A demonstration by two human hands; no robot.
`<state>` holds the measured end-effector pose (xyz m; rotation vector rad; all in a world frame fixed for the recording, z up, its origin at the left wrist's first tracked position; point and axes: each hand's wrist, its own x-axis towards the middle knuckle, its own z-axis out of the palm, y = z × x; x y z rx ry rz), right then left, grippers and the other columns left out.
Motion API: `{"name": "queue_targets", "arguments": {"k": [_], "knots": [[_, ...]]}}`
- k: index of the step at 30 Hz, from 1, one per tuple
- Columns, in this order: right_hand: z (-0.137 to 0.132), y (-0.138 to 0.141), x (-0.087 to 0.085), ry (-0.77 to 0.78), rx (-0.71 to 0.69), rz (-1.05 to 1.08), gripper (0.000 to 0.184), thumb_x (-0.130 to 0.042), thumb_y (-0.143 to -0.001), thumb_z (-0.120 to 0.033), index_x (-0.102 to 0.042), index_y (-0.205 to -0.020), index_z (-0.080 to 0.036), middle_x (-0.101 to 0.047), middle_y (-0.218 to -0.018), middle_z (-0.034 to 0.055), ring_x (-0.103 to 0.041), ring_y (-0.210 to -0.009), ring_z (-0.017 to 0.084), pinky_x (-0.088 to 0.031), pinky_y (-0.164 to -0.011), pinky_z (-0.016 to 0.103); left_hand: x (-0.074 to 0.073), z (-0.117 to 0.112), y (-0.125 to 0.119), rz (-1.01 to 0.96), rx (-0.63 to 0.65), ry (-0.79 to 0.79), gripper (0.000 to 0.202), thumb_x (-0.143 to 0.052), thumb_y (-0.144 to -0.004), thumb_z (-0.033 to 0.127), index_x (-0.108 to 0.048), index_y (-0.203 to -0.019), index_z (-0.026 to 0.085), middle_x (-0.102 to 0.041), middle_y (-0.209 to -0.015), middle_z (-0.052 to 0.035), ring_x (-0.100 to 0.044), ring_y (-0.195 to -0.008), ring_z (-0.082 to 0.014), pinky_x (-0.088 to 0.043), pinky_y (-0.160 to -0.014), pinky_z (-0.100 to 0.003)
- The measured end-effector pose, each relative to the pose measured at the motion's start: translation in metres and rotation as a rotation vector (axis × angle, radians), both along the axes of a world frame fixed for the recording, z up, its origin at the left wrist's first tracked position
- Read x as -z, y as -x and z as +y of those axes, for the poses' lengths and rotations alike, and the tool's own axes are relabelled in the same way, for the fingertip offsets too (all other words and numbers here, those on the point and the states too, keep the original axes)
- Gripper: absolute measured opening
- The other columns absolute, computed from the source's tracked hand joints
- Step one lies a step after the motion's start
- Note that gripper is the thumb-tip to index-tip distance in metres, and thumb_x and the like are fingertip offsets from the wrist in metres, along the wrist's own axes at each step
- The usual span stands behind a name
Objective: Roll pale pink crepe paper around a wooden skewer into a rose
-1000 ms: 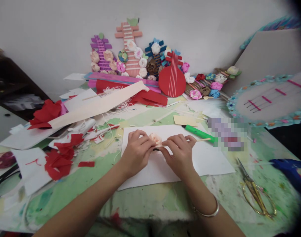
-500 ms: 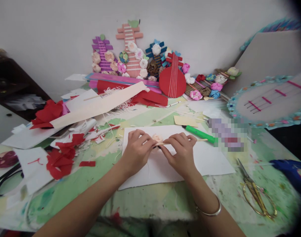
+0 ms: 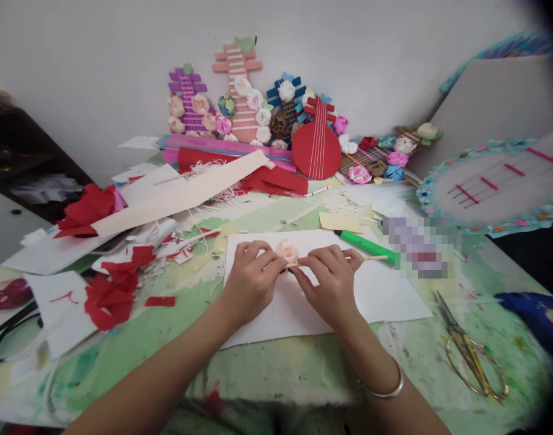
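Between our left hand (image 3: 252, 278) and right hand (image 3: 331, 279) sits the pale peach flower (image 3: 287, 249), left fingertips pinching its base, right ones gripping the thin stick (image 3: 376, 258) by it, above the white sheet (image 3: 298, 314); we're likely joining the two, so next move calls for a steady pinch.

This is a craft workspace: a colour-smeared table (image 3: 167, 362) bears a white sheet (image 3: 385, 296). Behind the sheet stand lute models (image 3: 303, 156), decked with paper flowers (image 3: 263, 116), and tangled string (image 3: 208, 166); left of it lie red scraps (image 3: 110, 299), right of it scissors (image 3: 467, 350). Far left of the sheet is a dark shelf (image 3: 40, 142).
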<state>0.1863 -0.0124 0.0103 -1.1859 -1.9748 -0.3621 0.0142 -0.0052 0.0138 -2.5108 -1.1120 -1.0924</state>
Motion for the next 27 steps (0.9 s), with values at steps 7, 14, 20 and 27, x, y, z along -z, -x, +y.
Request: {"name": "queue_targets", "arguments": {"k": [7,14,20,27], "knots": [[-0.0013,0.0001,-0.0014,-0.033,0.007,-0.046,0.008,-0.063,-0.080,-0.024,-0.059,-0.075,-0.020,-0.063,-0.073,-0.0011,-0.050,-0.073,0.015,-0.024,-0.077,0.038,0.0002,-0.0005,-0.0004,0.031,-0.001,0.026,0.013,-0.051,-0.083,0.009,-0.062,-0.087,0.014,-0.066,-0.081,-0.0063,-0.048,-0.087,-0.0230,-0.035,-0.077,-0.040],[-0.0025,0.0007,-0.0050,-0.088,-0.014,-0.064,0.008,-0.064,-0.079,-0.022,-0.059,-0.073,-0.021,-0.063,-0.071,-0.0018,-0.050,-0.071,0.015,-0.024,-0.078,0.038,-0.0015,-0.0023,0.0018,0.029,0.037,0.101,0.011,-0.051,-0.083,0.012,-0.061,-0.085,0.013,-0.064,-0.080,-0.0069,-0.045,-0.086,-0.0225,-0.036,-0.078,-0.041],[-0.0012,0.0008,-0.0048,-0.125,-0.025,-0.058,0.007,-0.065,-0.078,-0.021,-0.060,-0.074,-0.021,-0.063,-0.071,-0.0027,-0.052,-0.073,0.014,-0.025,-0.086,0.041,-0.0033,-0.0007,0.0033,-0.051,0.066,0.186,0.011,-0.051,-0.082,0.013,-0.062,-0.082,0.015,-0.061,-0.074,-0.0053,-0.046,-0.082,-0.0206,-0.037,-0.076,-0.039],[0.0000,0.0011,-0.0053,-0.142,-0.024,-0.069,0.007,-0.062,-0.080,-0.018,-0.061,-0.074,-0.023,-0.062,-0.069,-0.0042,-0.052,-0.074,0.014,-0.023,-0.091,0.043,-0.0013,-0.0006,0.0038,-0.045,0.076,0.113,0.015,-0.050,-0.082,0.010,-0.063,-0.086,0.017,-0.058,-0.071,-0.0045,-0.045,-0.080,-0.0201,-0.036,-0.073,-0.038]]}}
